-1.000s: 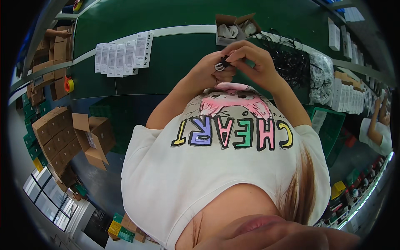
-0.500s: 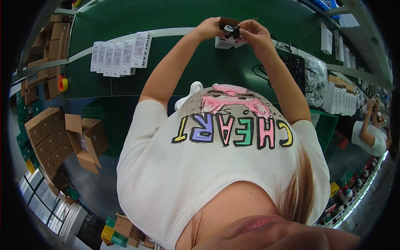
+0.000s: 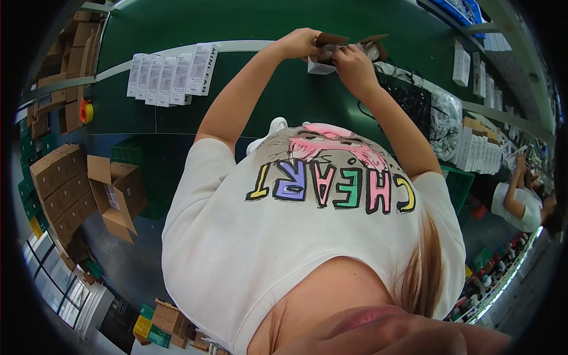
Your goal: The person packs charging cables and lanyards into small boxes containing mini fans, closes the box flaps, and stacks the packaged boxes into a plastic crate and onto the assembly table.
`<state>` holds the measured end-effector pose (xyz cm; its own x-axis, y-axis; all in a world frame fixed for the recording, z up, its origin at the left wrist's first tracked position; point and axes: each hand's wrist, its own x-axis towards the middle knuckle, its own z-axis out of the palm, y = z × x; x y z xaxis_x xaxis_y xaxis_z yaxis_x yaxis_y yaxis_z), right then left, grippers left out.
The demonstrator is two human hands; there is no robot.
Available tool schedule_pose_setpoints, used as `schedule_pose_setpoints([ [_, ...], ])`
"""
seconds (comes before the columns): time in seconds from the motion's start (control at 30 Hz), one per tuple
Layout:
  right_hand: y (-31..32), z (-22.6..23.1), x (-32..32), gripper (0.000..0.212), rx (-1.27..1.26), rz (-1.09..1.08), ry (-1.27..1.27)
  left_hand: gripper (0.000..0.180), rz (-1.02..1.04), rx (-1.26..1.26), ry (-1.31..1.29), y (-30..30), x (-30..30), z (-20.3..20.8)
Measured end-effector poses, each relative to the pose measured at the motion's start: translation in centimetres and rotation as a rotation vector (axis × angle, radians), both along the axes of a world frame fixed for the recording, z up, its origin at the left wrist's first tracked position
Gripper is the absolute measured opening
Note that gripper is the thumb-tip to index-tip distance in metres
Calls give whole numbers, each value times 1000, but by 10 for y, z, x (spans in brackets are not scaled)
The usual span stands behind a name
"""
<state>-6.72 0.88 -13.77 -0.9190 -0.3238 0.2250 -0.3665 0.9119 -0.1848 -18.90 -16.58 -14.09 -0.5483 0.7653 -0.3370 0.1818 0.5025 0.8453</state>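
At the far middle of the green table [image 3: 236, 97], my left hand [image 3: 300, 44] grips a small white box [image 3: 320, 68] by its left side. The box's brown inner flaps stand open at the top, one flap [image 3: 331, 39] beside my left fingers and another flap [image 3: 374, 41] beyond my right hand. My right hand [image 3: 356, 66] is closed, its fingertips at the box's opening. Whatever those fingers pinch is hidden by the hand and flaps. Some clear or whitish material [image 3: 372, 54] shows beside the right flap.
Several white printed boxes [image 3: 171, 80] lie in a row on the left. To the right are a heap of black cables [image 3: 408, 94], a clear plastic bag [image 3: 445, 121] and upright white boxes [image 3: 475, 154]. An open cardboard carton [image 3: 127, 195] stands lower left; another person [image 3: 518, 201] works far right.
My right hand has lowered to the box's opening. The black cable bundle with a white part, visible in its fingers before, is now out of sight. The box's flaps show more widely spread.
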Motion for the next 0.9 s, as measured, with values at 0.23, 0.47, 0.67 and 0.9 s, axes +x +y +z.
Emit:
schedule_pose_setpoints([
  [0.23,-35,5,19,24,189,38,-123,26,198,133,33,-9,25,-20],
  [0.47,-24,1,67,32,-508,-163,11,22,312,232,-112,-59,53,-44],
  [0.67,-34,-41,70,46,-479,-96,103,34,638,498,-332,-40,104,-51],
  [0.9,-29,-56,68,40,-742,-116,52,46,390,652,481,-49,116,-56],
])
